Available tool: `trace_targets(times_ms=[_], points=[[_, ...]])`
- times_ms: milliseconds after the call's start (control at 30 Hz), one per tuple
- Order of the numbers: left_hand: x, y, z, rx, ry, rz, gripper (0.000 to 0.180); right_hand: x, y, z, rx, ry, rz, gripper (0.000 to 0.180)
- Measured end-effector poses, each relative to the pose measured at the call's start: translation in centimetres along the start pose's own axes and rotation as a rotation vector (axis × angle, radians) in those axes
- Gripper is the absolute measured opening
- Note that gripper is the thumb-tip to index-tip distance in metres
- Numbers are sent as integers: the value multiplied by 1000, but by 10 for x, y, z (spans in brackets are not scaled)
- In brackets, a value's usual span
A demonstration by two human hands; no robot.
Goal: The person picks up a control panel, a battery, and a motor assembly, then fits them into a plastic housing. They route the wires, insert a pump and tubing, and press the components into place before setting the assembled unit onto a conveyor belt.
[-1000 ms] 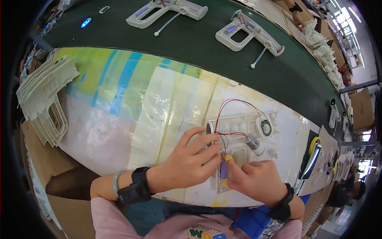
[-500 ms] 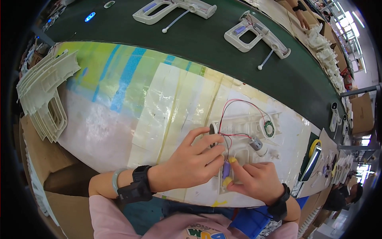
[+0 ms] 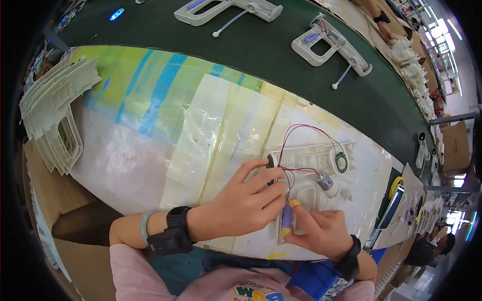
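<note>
A white plastic gun-shaped shell half (image 3: 311, 165) lies flat on the taped work mat (image 3: 211, 130), with red and black wires (image 3: 301, 145), a small round speaker (image 3: 341, 163) and a silver motor (image 3: 325, 181) in it. My left hand (image 3: 246, 203) presses on the shell's left end, fingers spread by a black part. My right hand (image 3: 321, 231) pinches a purple and yellow battery (image 3: 287, 216) set in the shell's grip.
A dark green conveyor belt (image 3: 261, 55) runs behind the mat and carries two assembled white gun shells (image 3: 331, 42). Stacks of white shell halves (image 3: 55, 110) stand at the left. A cardboard box (image 3: 50, 200) is at lower left. More parts lie at the right edge.
The view has shifted slightly. Both hands stay on the shell, the right fingers still working the battery in the grip.
</note>
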State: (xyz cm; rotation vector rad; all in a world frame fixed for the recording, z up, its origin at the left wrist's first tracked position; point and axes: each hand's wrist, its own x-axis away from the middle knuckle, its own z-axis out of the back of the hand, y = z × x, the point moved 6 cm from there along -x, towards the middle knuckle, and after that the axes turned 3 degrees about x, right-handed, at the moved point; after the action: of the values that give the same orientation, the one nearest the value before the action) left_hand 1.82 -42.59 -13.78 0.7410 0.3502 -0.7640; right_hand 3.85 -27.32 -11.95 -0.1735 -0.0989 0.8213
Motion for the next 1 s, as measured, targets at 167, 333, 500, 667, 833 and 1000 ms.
trace_targets(times_ms=[167, 333, 500, 667, 833, 1000], points=[[0, 1, 0, -4, 5, -5, 19, -1, 8, 1, -151, -96, 65, 59], [0, 0, 0, 1, 12, -2, 18, 0, 3, 3, -159, -124, -25, 54], [-1, 2, 1, 4, 14, -12, 17, -8, 20, 11, -447, -210, -206, 37], [-6, 3, -1, 24, 15, -46, 17, -22, 26, -9, -378, 160, -248, 22], [-11, 6, 6, 25, 15, -34, 20, -18, 17, 4, -382, 202, -221, 22], [-12, 8, 7, -7, -56, -51, 20, 50, 76, 24, -157, 592, -483, 25]])
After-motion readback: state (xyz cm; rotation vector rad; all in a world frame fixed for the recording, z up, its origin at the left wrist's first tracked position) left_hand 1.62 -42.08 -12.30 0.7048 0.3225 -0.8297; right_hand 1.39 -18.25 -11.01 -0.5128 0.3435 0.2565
